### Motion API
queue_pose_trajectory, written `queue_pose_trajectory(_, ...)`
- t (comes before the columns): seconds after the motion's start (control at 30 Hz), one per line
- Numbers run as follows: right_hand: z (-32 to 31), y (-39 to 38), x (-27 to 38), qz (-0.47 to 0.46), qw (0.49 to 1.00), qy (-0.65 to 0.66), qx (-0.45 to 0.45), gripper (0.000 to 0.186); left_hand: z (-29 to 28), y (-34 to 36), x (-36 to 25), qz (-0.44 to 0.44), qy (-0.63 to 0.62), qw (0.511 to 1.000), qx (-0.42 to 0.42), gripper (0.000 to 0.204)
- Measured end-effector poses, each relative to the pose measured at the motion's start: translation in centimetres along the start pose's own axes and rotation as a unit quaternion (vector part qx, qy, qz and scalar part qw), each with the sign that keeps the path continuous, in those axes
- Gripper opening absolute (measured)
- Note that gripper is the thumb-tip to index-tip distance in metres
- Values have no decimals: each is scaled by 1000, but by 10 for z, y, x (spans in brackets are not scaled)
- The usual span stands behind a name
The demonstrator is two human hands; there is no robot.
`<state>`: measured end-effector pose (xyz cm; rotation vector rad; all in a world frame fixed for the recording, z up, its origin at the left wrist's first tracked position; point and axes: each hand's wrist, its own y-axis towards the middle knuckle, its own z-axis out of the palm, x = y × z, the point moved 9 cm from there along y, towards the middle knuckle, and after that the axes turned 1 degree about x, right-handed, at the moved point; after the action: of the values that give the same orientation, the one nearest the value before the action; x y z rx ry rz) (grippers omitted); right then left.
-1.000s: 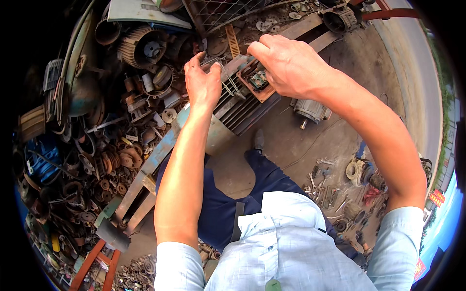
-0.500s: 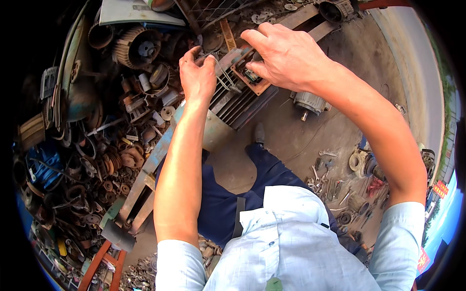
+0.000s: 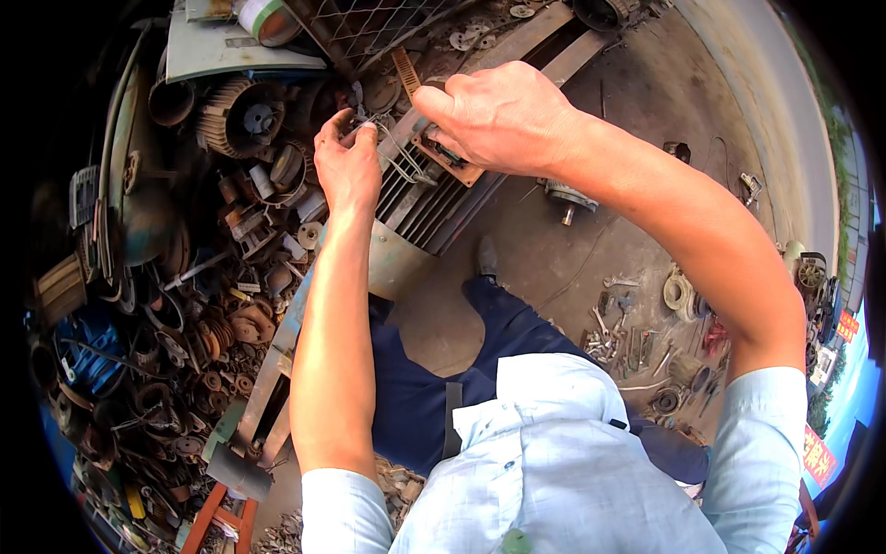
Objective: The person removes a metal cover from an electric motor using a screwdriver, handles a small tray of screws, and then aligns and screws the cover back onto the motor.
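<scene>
A finned electric motor (image 3: 411,217) lies across a metal beam frame in front of me. On its top is an opened, square, rust-coloured terminal box (image 3: 468,174). Thin pale wires (image 3: 399,159) loop over the fins beside the box. The thumb and fingertips of my left hand (image 3: 348,171) pinch these wires to the left of the box. My right hand (image 3: 503,120) is curled directly over the box, fingers closed and bent down toward its inside. Whatever the right fingers grip is hidden behind the hand.
Heaped motor parts (image 3: 217,328) and a finned motor housing (image 3: 242,115) fill the left side. The beam (image 3: 554,69) runs diagonally under the motor. Another small motor (image 3: 569,196) sits on the ground, with spanners (image 3: 604,328) and other tools lying at the right.
My right hand has moved left and down, its fingers curling more tightly over the terminal box. The left hand still pinches the wires. The whole view has shifted slightly.
</scene>
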<state>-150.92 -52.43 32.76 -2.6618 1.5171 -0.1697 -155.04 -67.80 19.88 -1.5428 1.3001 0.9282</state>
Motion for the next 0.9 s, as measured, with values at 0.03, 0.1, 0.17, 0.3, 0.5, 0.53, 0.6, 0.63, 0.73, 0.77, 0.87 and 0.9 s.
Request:
queue_pose_trajectory(0.03,-2,-1,-3,26,1000,5,3,30,-1,0,0,2,4,1000,-2,45)
queue_pose_trajectory(0.1,-7,-4,-9,6,992,30,-125,27,-1,0,-1,7,15,1000,-2,44)
queue_pose_trajectory(0.17,-10,-5,-7,-43,989,36,-133,24,1,0,0,0,20,1000,3,44)
queue_pose_trajectory(0.3,3,1,-12,79,994,46,57,22,-1,-3,0,-9,17,1000,4,43)
queue_pose_trajectory(0.5,-3,-3,-2,-14,994,19,-103,27,1,0,5,-16,11,1000,10,43)
queue_pose_trajectory(0.53,0,2,-3,10,997,13,-72,28,1,1,7,-16,3,1000,13,43)
queue_pose_trajectory(0.6,0,6,-7,49,998,26,-35,26,1,2,8,-10,-10,1000,19,43)
queue_pose_trajectory(0.63,-7,4,-6,35,995,29,-85,25,1,2,7,-7,-5,1000,17,42)
queue_pose_trajectory(0.73,-16,-5,-3,-27,983,37,-177,22,4,2,-3,6,23,1000,16,42)
queue_pose_trajectory(0.77,-17,-6,-5,-20,987,43,-156,21,10,1,-9,12,26,999,20,42)
queue_pose_trajectory(0.87,-10,-3,-10,34,996,73,-47,16,2,9,11,17,7,999,29,42)
queue_pose_trajectory(0.9,-3,-3,-10,40,995,68,-57,18,8,9,24,10,-14,999,37,42)
